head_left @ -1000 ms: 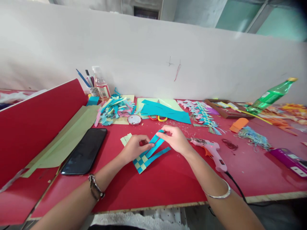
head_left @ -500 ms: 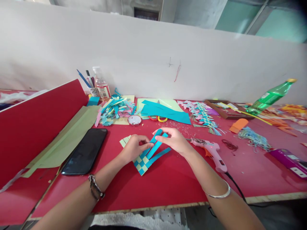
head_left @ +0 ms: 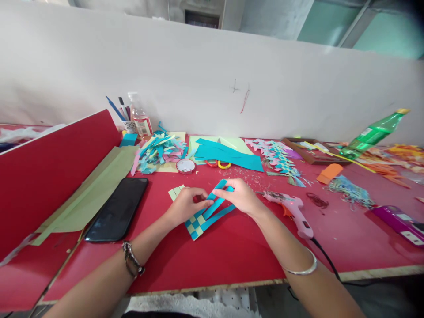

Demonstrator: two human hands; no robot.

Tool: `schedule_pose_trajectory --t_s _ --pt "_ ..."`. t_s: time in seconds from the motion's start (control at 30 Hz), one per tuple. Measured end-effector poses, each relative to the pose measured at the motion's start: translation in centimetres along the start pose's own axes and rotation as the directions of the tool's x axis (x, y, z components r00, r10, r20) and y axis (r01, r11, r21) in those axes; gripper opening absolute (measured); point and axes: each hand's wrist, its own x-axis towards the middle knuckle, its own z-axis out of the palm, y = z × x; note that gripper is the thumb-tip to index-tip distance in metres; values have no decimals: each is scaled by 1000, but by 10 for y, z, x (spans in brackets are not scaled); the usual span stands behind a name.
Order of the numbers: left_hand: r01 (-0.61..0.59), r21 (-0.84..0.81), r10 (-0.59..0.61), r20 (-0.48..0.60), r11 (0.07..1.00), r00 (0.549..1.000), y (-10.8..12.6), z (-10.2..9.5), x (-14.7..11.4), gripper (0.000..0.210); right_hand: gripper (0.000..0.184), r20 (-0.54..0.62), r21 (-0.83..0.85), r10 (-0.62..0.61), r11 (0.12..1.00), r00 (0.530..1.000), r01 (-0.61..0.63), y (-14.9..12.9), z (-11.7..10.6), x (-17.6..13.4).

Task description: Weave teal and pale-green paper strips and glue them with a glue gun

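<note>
A small checkered weave of blue and pale green paper strips (head_left: 196,224) is held just above the red table. My left hand (head_left: 188,204) is closed on its left side, thumb and fingers pinching the paper and covering part of the weave. Between the thumb and fingers of my right hand (head_left: 241,195) is the upper end of a blue paper strip (head_left: 218,187). Other blue strips fan out to the right under that hand. Pale green strip ends (head_left: 175,191) stick out past my left hand at the upper left.
A pink glue gun (head_left: 291,206) with a black cord lies to the right, and a black phone (head_left: 116,210) to the left. Behind are a pile of paper strips (head_left: 162,152), blue sheets (head_left: 228,154), yellow-handled scissors (head_left: 224,165) and a leaning green bottle (head_left: 372,136).
The weave has turned and shifted slightly. My right hand has moved a little along with the blue strip, and the lowest loose strip now lies closer to that hand.
</note>
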Motion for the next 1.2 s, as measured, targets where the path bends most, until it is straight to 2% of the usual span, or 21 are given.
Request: schedule_pose_trajectory --t_s 0.23,0.47,0.77,0.97,1.2 --pt "33 -16 -33 -6 999 999 0 1 0 24 25 -81 -40 -31 999 996 28 -3 2 0" --pt "72 -48 -74 -27 996 997 1 1 0 27 27 -102 -45 -10 999 995 6 -3 1 0" --pt "-32 6 32 3 999 999 -3 0 1 33 28 -99 34 -56 998 994 60 -1 2 1" --pt "-63 30 62 17 998 998 -3 -1 1 32 30 -116 -15 -121 993 986 120 2 2 2" --pt "-67 97 67 10 993 998 -2 -1 2 36 32 -154 -99 -141 987 978 127 3 3 3"
